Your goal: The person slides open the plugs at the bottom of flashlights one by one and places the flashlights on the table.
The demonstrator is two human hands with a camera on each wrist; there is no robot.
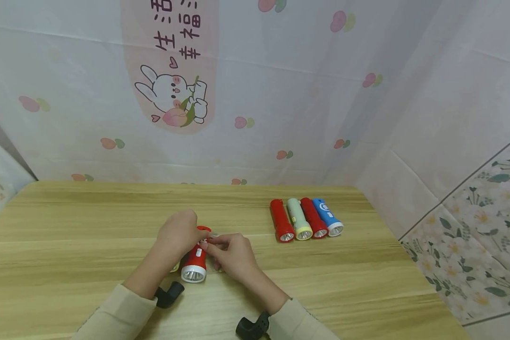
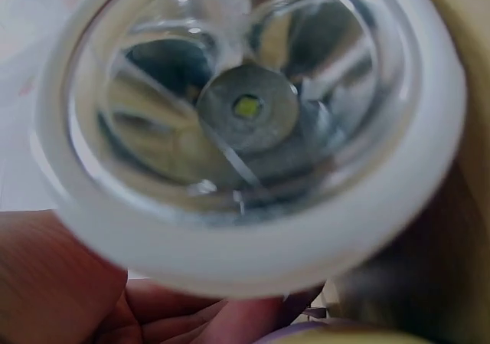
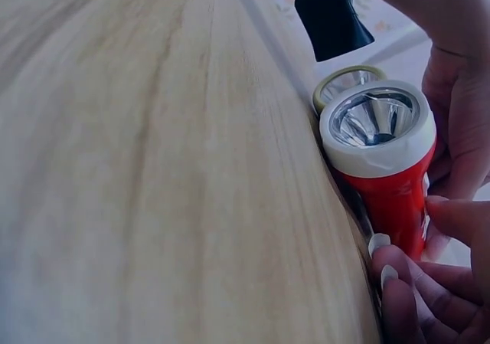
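Observation:
Between the hands lies a red flashlight (image 1: 194,264) with a white head ring, its lens toward the near edge of the table. My left hand (image 1: 174,238) holds its rear part from the left, over the top. From the right, my right hand (image 1: 234,255) pinches the body, thumb on top near the switch and fingertips low at its side, as the right wrist view shows. A second flashlight with a yellowish rim (image 3: 348,83) lies just left of the red one, mostly hidden by the left hand. The lens (image 2: 249,106) fills the left wrist view.
To the right on the wooden table (image 1: 344,293), several flashlights lie side by side: a red one (image 1: 282,219), a pale green one (image 1: 298,217), another red one (image 1: 313,217) and a blue one (image 1: 327,217). A printed curtain (image 1: 280,94) hangs behind the table.

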